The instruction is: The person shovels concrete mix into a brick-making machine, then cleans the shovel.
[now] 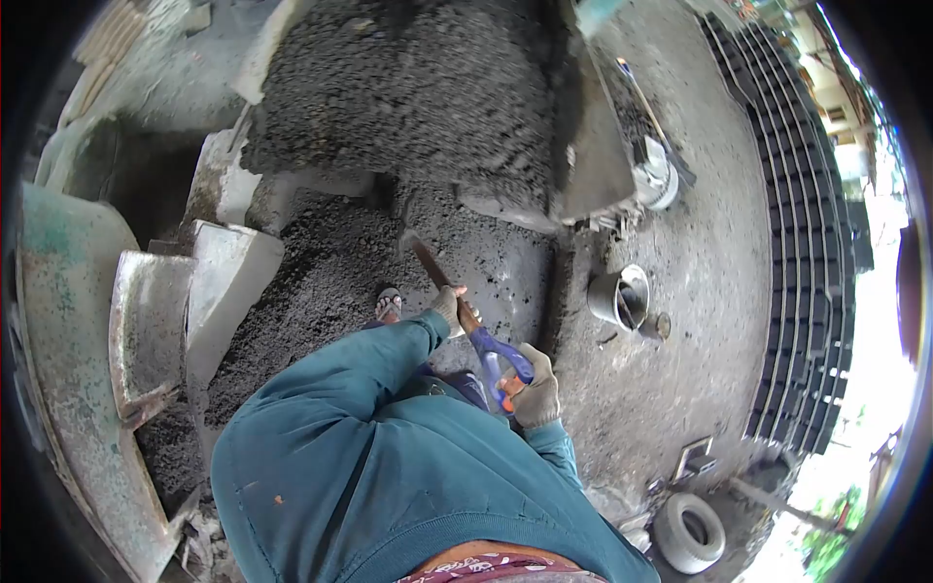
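A shovel (433, 265) with a wooden shaft and a blue-purple handle runs up and away from my body. My left hand (450, 309), in a light glove with bare fingertips, is wrapped round the middle of its shaft. At the near end, my right hand (536, 391), also gloved, is closed on the blue grip. The shovel's far end meets dark, gritty mix (321, 255) on the floor, and its blade is hardly visible. Beyond it lies a large heap of dark gravelly material (418, 87), slightly blurred.
Left of me stand curved metal sheets (73, 282) and pale slabs (228, 291). To the right are a bucket (607, 299), a white pail (657, 183), another long-handled tool (643, 102) and a tyre (689, 532). Stacked dark blocks (802, 243) line the far right.
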A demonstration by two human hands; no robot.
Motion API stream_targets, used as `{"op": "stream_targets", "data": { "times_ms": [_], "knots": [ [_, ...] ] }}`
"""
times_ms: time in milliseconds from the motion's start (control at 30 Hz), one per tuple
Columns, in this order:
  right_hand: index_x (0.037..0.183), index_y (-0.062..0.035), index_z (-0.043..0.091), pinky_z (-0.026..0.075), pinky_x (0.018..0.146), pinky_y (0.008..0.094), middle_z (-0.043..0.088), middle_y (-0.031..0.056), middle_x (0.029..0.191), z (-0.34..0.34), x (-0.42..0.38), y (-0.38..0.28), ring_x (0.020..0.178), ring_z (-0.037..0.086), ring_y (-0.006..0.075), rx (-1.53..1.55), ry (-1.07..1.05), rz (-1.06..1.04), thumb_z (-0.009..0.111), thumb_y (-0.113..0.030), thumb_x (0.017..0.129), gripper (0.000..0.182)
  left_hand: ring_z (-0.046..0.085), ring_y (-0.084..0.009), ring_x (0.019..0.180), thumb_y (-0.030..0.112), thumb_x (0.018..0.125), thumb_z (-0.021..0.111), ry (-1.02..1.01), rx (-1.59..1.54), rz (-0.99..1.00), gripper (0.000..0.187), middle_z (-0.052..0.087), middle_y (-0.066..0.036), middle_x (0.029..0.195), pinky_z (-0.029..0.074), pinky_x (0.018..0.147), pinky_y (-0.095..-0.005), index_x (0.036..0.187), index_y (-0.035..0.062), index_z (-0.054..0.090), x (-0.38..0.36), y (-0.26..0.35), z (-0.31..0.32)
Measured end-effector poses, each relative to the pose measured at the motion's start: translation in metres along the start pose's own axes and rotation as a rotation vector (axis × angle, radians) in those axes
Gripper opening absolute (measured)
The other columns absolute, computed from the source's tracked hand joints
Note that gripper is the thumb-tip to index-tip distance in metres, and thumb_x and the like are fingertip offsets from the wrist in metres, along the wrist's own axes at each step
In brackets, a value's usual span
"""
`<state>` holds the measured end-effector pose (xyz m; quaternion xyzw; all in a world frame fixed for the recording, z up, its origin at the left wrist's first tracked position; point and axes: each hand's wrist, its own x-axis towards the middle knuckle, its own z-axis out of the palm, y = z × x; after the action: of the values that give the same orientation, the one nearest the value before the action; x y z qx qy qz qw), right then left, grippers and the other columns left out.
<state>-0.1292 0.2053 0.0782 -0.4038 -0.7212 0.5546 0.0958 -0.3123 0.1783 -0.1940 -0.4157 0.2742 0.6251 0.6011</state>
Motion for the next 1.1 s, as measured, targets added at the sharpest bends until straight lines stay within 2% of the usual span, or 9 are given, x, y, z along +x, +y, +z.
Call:
{"op": "stream_targets", "data": {
  "times_ms": [200,333,433,533,700,800,900,1033,1100],
  "knots": [
    [0.113,-0.0106,0.067,0.045,0.096,0.0402,0.069,0.0141,0.103,-0.092,-0.078,0.015,0.106,0.062,0.0286,-0.579,-0.290,-0.427,0.081,-0.016,0.074,0.041,0.053,-0.0254,0.063,0.037,0.086,0.066,0.372,0.079,0.108,0.035,0.053,-0.011,0.082,0.049,0.073,-0.0508,0.097,0.0078,0.048,-0.009,-0.070,-0.003],
    [0.121,-0.0057,0.063,0.046,0.098,0.0375,0.064,0.0168,0.117,-0.100,-0.150,0.139,0.109,0.060,0.0308,-0.222,0.501,0.033,0.076,-0.003,0.073,0.049,0.051,-0.0240,0.054,0.036,0.088,0.065,0.286,0.156,0.054,0.031,0.052,-0.007,0.067,0.049,0.063,-0.0459,0.081,0.0114,0.048,0.040,-0.156,-0.062],
    [0.133,0.0021,0.047,0.059,0.067,0.0414,0.064,0.0164,0.101,-0.112,-0.209,0.182,0.080,0.067,0.0281,0.915,0.667,0.676,0.061,0.008,0.076,0.059,0.049,-0.0257,0.048,0.036,0.091,0.062,0.321,0.041,-0.152,0.033,0.047,-0.006,0.055,0.048,0.059,-0.0478,0.073,0.0120,0.048,-0.011,-0.231,-0.047],
    [0.106,0.0034,0.056,0.055,0.046,0.0395,0.060,0.0130,0.073,-0.106,-0.267,0.228,0.049,0.056,0.0209,0.931,0.829,0.883,0.058,0.005,0.077,0.029,0.052,-0.0286,0.052,0.039,0.093,0.059,0.333,0.177,-0.214,0.031,0.052,-0.008,0.063,0.048,0.068,-0.0545,0.080,0.0125,0.049,-0.002,-0.277,-0.090],
    [0.097,0.0056,0.058,0.053,0.043,0.0362,0.058,0.0112,0.068,-0.047,-0.316,0.252,0.048,0.056,0.0195,0.738,0.991,0.967,0.062,0.000,0.075,0.023,0.053,-0.0263,0.054,0.039,0.090,0.064,0.495,0.220,-0.327,0.030,0.049,-0.005,0.065,0.046,0.082,-0.0622,0.084,0.0144,0.048,0.060,-0.315,-0.205],
    [0.101,0.0039,0.056,0.052,0.042,0.0354,0.059,0.0114,0.071,0.008,-0.297,0.262,0.048,0.055,0.0189,0.535,1.002,1.022,0.054,0.006,0.078,0.023,0.053,-0.0255,0.054,0.033,0.090,0.066,0.538,0.291,-0.407,0.025,0.049,-0.005,0.067,0.048,0.079,-0.0608,0.087,0.0152,0.049,0.086,-0.289,-0.238],
    [0.098,0.0047,0.060,0.054,0.045,0.0362,0.061,0.0112,0.073,0.068,-0.253,0.258,0.053,0.061,0.0216,0.772,1.117,1.019,0.060,0.012,0.074,0.025,0.053,-0.0264,0.054,0.032,0.092,0.065,0.547,0.473,-0.338,0.023,0.050,-0.005,0.069,0.049,0.075,-0.0603,0.090,0.0153,0.050,0.086,-0.219,-0.234],
    [0.101,0.0015,0.060,0.055,0.057,0.0365,0.062,0.0098,0.076,0.180,-0.170,0.273,0.064,0.063,0.0224,0.835,0.824,0.821,0.064,0.010,0.075,0.028,0.054,-0.0289,0.057,0.037,0.094,0.062,0.495,0.646,-0.136,0.025,0.049,-0.006,0.070,0.049,0.069,-0.0610,0.095,0.0162,0.050,0.084,-0.083,-0.216],
    [0.102,-0.0013,0.060,0.053,0.062,0.0360,0.063,0.0080,0.078,0.217,-0.115,0.242,0.068,0.064,0.0212,1.098,0.690,0.921,0.065,0.009,0.076,0.029,0.056,-0.0309,0.059,0.044,0.094,0.061,0.370,0.743,-0.058,0.030,0.053,-0.009,0.077,0.050,0.064,-0.0601,0.101,0.0164,0.049,0.087,-0.010,-0.219]
  ]
}}
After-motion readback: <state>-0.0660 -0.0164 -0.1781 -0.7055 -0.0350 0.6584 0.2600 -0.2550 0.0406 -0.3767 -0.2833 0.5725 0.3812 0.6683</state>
